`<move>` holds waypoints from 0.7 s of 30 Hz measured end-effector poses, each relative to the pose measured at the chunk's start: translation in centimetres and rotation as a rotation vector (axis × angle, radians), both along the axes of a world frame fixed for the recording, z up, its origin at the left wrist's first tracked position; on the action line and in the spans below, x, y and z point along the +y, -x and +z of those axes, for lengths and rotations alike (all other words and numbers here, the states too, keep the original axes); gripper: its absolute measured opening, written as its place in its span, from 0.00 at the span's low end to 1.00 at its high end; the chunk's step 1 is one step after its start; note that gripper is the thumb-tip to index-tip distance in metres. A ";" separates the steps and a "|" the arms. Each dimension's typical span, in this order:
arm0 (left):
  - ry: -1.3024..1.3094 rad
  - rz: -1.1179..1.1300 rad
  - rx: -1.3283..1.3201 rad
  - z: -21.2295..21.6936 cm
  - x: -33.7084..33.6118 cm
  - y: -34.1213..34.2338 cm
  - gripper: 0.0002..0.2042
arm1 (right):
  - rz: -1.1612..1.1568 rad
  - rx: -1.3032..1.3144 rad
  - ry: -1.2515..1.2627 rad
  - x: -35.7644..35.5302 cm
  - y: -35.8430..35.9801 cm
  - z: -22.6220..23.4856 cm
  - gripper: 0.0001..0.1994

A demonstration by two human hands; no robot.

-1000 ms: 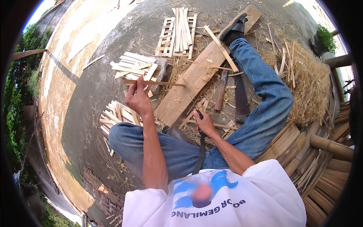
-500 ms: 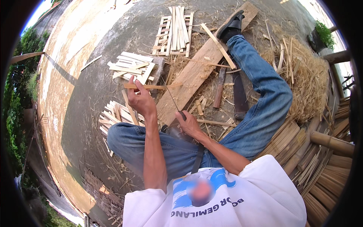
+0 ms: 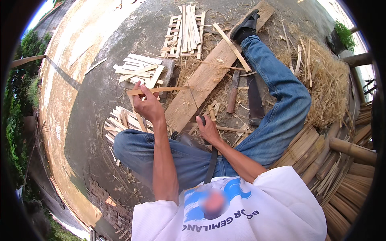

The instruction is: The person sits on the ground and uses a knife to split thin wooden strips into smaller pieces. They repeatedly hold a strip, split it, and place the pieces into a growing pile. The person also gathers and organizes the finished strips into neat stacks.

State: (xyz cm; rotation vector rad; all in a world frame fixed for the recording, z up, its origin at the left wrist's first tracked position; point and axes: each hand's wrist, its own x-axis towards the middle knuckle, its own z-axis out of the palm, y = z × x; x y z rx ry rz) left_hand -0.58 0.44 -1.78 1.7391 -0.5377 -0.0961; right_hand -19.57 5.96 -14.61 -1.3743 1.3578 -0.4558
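My left hand [image 3: 148, 105] pinches a thin bamboo strip [image 3: 171, 88] near its left end, so the strip lies almost level across the front of me. In my right hand [image 3: 209, 131] is the dark handle of a knife [image 3: 193, 99]. Its slim blade slants up and left, and the tip meets the strip's right end. Beneath the blade a wooden plank [image 3: 209, 82] runs diagonally away, with my shod foot resting on its far end.
Beyond my left hand lies a pile of pale strips [image 3: 141, 69], with another bundle [image 3: 122, 122] by my left knee. A slatted stack [image 3: 183, 34] sits farther off. A wide dark blade [image 3: 255, 96] lies beside my right leg, near a heap of shavings [image 3: 327, 84].
The knife and my right hand have moved right along the strip, toward its right end. My left hand has shifted slightly left, and the strip tilts up a little more.
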 end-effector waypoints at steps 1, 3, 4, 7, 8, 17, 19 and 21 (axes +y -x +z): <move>0.010 0.007 0.023 -0.2 0.3 -0.2 0.12 | 0.042 -0.035 -0.024 -0.1 0.1 0.4 0.25; -0.009 0.018 0.000 0.0 0.8 -0.5 0.11 | 0.131 -0.102 -0.079 -0.2 0.6 1.8 0.26; -0.014 0.004 -0.014 0.4 0.2 0.1 0.11 | 0.186 -0.020 0.060 -0.2 1.0 0.2 0.27; 0.012 0.001 -0.004 0.4 -0.2 0.6 0.11 | -0.030 -0.001 -0.031 -0.3 1.1 -2.3 0.26; 0.021 -0.006 0.012 0.4 -0.1 0.4 0.11 | -0.005 -0.075 -0.053 -0.1 1.4 -2.5 0.26; -0.243 -0.211 -0.121 3.2 0.6 -2.0 0.13 | 0.005 0.060 -0.029 -2.5 2.7 -0.9 0.26; -0.269 -0.280 0.003 6.0 1.8 -2.6 0.15 | 0.069 0.018 0.051 -4.0 1.7 5.3 0.26; -0.217 -0.390 0.152 7.0 1.3 -2.2 0.16 | 0.024 -0.074 0.119 -4.9 1.3 6.6 0.25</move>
